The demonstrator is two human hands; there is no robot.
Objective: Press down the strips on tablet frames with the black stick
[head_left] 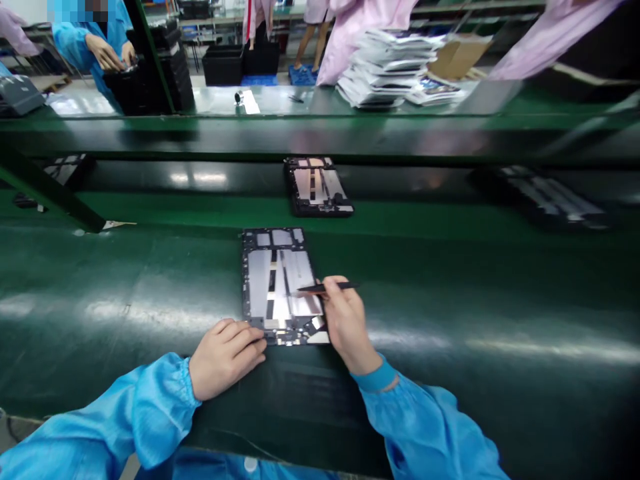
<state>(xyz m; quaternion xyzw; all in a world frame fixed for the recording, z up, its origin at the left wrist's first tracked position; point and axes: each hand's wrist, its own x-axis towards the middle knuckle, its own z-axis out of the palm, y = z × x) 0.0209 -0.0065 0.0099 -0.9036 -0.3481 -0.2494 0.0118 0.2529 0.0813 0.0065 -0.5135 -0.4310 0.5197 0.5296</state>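
Note:
An opened tablet body (279, 283) with silver inner panels lies flat on the green belt (150, 293) in front of me. My left hand (225, 357) rests with curled fingers on its near left corner, pressing it down. My right hand (346, 323) is at the tablet's right edge, closed on a thin black tool (327, 287) whose tip points left over the silver panel. Both my sleeves are bright blue.
A second opened tablet (317, 187) lies farther along the belt, another (545, 195) at the right and one (63, 170) at the left. Beyond the green rail a stack of sheets (387, 70) and black trays (225, 63) stand; a person in blue (95, 40) works far left.

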